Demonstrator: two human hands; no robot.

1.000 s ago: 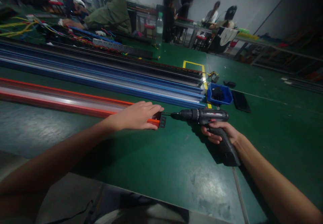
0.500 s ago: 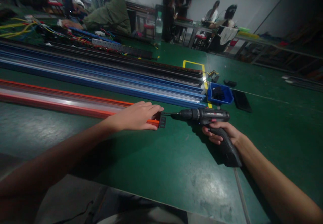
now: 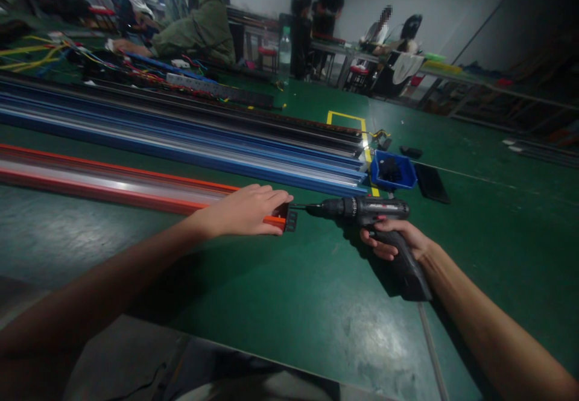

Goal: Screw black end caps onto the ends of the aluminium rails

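My right hand (image 3: pixel 398 241) is wrapped round the handle of a black cordless drill (image 3: pixel 380 209), which points left with its long thin bit level. The bit's tip meets a black end cap (image 3: pixel 292 221) on a long orange-red profile (image 3: pixel 122 185); whether a screw sits there is too small to see. Over that same end, my left hand (image 3: pixel 248 209) lies across the profile and grips its sides, thumb on the near side. The palm hides part of the profile.
Behind the profile lie several long blue profiles (image 3: pixel 217 154) and dark strips. A blue bin (image 3: pixel 393 170) with black parts and a dark flat object (image 3: pixel 433 183) stand beyond the drill. Farther back are wires, a bottle (image 3: pixel 284 48) and a person in a green sleeve (image 3: pixel 194 30).
Almost nothing differs. The view has shifted slightly; both hands, the drill and the profile hold the same positions relative to each other.
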